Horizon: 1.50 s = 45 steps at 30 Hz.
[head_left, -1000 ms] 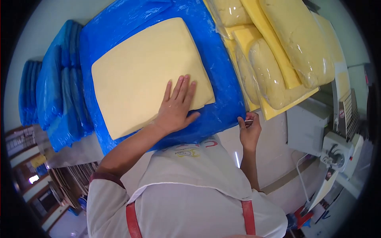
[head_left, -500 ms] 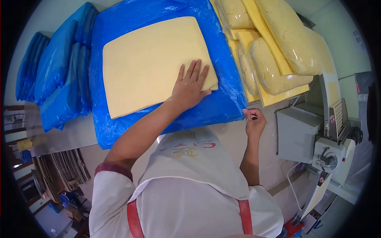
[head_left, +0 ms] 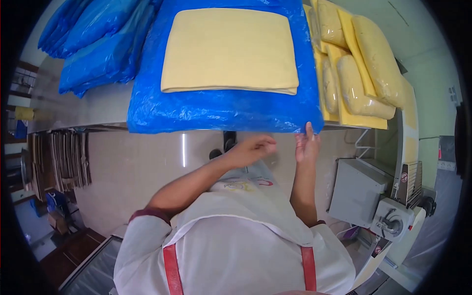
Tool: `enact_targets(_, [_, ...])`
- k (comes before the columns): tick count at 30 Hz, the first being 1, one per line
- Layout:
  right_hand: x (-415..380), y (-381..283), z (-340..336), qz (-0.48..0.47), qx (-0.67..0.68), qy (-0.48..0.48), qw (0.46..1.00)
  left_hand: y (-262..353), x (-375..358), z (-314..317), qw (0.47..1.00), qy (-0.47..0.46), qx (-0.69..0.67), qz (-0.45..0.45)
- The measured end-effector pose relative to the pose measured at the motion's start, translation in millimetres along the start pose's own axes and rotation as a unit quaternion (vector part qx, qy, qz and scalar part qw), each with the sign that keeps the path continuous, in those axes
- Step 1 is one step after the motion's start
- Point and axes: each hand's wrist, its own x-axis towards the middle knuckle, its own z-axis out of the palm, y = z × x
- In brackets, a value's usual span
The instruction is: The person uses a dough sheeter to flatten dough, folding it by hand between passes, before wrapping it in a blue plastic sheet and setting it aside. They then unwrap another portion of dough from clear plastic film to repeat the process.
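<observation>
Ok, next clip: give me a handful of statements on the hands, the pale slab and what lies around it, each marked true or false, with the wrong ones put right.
1. The pale slab lies on blue plastic. True.
2. The left hand is pressed flat on the slab. False: the left hand is apart from it, in front of the person's body.
3. The right hand is at the near right corner of the blue plastic. True.
4. The yellow packs are left of the slab. False: they are to its right; blue packs are on the left.
5. Blue plastic covers the slab's top. False: the top is bare.
6. The person wears red straps. True.
</observation>
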Motion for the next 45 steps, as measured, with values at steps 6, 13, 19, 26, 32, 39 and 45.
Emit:
enact_targets(6, [0,19,-15,0.007,0.082,0.018,0.996,-51,-34,-54,0.788,0.342,-0.510,0.050])
enact_targets(13, [-28,34,47,0.097,-0.003,-0.072,0.993,-38,-59,-65,0.777,0.400,-0.481,0.068])
enact_targets(19, [-9,-1,59,0.041,-0.070,-0.071,0.994,-31,-87,-146,0.721,0.447,-0.510,0.140])
enact_targets(26, [93,-37,114,0.111,-0.001,-0.172,0.979,51,-56,-231,0.738,0.438,-0.479,0.185])
enact_targets(32, [95,-18,157,-0.038,-0.224,-0.251,0.941,38,-26,-272,0.706,0.367,-0.578,0.181])
enact_targets(39, [54,33,234,-0.392,-0.658,-0.477,0.430,63,-5,-234,0.824,0.536,-0.035,0.177])
enact_targets(45, [257,47,371,-0.352,-0.672,-0.423,0.495,83,22,-227,0.701,0.395,0.594,-0.030])
